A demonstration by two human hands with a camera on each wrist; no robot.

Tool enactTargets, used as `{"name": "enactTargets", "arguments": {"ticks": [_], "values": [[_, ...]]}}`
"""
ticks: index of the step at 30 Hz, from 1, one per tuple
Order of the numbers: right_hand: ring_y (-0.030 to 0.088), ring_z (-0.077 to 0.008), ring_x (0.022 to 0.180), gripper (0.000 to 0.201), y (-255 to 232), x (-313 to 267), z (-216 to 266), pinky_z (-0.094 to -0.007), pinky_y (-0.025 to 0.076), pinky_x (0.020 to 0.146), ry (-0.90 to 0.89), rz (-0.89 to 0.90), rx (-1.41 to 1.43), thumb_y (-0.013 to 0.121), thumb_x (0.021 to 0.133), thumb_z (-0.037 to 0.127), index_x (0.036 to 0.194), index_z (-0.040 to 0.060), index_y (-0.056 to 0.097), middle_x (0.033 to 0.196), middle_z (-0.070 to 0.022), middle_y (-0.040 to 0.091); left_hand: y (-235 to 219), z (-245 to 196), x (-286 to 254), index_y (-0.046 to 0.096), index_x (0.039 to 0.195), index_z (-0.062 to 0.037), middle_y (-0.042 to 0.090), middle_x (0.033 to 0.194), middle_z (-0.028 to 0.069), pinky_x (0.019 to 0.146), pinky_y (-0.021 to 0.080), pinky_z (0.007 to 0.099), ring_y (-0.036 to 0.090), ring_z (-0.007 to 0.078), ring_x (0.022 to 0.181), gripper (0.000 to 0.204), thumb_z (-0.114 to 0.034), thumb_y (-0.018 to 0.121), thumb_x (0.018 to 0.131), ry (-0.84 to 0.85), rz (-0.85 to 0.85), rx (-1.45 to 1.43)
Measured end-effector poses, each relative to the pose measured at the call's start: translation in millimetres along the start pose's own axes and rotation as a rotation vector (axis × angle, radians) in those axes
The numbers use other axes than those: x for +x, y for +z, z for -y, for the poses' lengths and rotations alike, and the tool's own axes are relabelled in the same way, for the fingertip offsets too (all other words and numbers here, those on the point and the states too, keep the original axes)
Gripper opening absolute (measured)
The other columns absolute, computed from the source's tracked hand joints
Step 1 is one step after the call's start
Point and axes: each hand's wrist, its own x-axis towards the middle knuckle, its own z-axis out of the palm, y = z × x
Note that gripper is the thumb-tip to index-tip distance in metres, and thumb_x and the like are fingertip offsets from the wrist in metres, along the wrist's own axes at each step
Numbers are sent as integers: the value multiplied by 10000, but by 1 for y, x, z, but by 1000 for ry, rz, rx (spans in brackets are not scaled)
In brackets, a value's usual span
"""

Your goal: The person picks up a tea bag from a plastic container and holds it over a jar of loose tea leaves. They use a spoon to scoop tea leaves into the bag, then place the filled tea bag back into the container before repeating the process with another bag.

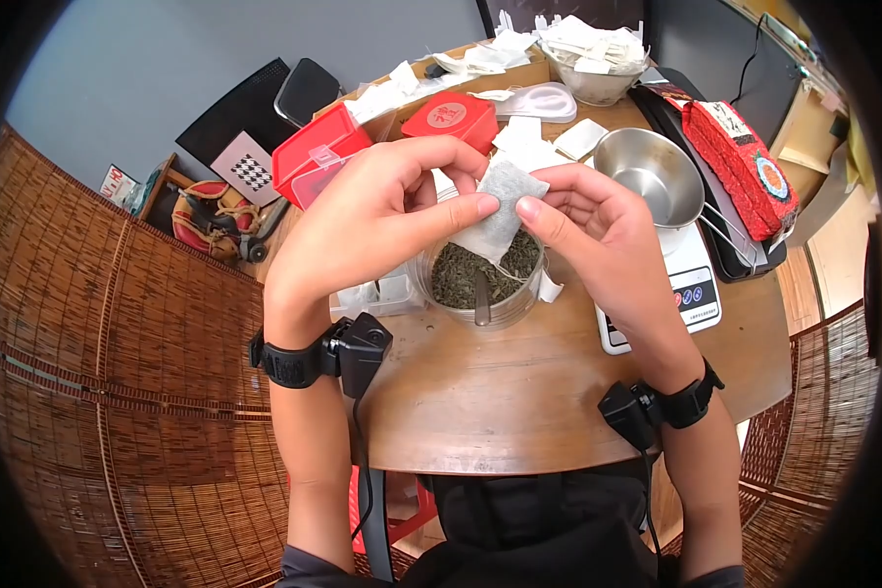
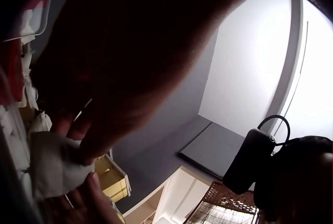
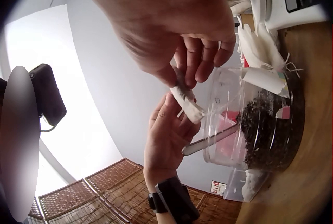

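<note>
Both hands pinch a filled white tea bag [image 1: 505,201] between thumbs and fingers, in front of the chest. My left hand [image 1: 377,201] grips its left side and my right hand [image 1: 608,230] its right upper corner. In the right wrist view the bag [image 3: 188,105] appears edge-on, beside the rim of a clear plastic jar [image 3: 216,99]. Dark dried leaves [image 1: 453,279] fill the jar's lower part, and a metal spoon [image 1: 482,302] leans in it. A shadowed left hand [image 2: 104,109] covers much of the left wrist view, with the pale bag [image 2: 54,164] at its fingertips.
Right of the jar stands a white kitchen scale [image 1: 698,284] with a steel pot [image 1: 657,167] over it. A red package [image 1: 740,162] lies beyond. Behind are a red box [image 1: 451,120], an open red container [image 1: 309,152] and a glass bowl [image 1: 598,86] heaped with white bags.
</note>
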Motion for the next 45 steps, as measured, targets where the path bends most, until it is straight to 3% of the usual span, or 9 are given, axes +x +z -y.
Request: {"name": "enactTargets", "arguments": {"ticks": [14, 16, 23, 25, 38, 45], "values": [[609, -40, 832, 267, 1, -1, 3, -198, 479, 748, 55, -29, -8, 781, 944, 128, 1140, -6, 658, 953, -32, 725, 0, 9, 3, 655, 1107, 11, 691, 943, -6, 759, 537, 222, 651, 49, 842, 177, -126, 700, 1005, -28, 54, 3], [607, -39, 830, 265, 1, -1, 3, -198, 480, 750, 54, -37, -9, 786, 940, 127, 1132, -4, 658, 950, -29, 724, 1, 17, 5, 657, 950, -23, 593, 746, -54, 512, 354, 207, 472, -9, 617, 222, -228, 741, 970, 70, 14, 5], [613, -40, 847, 252, -1, -1, -2, -198, 486, 767, 63, 17, 28, 797, 921, 99, 1113, 5, 663, 957, -25, 722, 7, 18, 5, 658, 1002, -19, 584, 749, -40, 542, 381, 214, 490, 16, 643, 219, -206, 762, 954, 81, 9, -77], [617, -41, 856, 250, 0, -1, -2, -200, 488, 773, 67, 16, 31, 797, 920, 96, 1110, 5, 664, 966, -28, 725, 5, 9, 3, 656, 1161, -4, 678, 927, -28, 722, 510, 203, 623, 21, 826, 246, -134, 747, 973, 14, 83, -31], [653, -70, 904, 238, -1, -2, 3, -221, 503, 826, 37, 45, -38, 788, 900, 56, 1105, 4, 681, 971, -26, 715, -3, 4, -1, 673, 1127, -4, 701, 966, -16, 725, 518, 211, 628, 25, 820, 225, -129, 755, 960, -56, 112, 19], [645, -67, 878, 240, 0, -2, 1, -219, 498, 816, 16, 45, -45, 789, 891, 45, 1103, -3, 685, 938, -16, 704, -7, 9, -3, 682, 1184, 6, 700, 1000, -8, 771, 521, 224, 632, 36, 872, 258, -149, 733, 984, -57, 96, 14]]}}
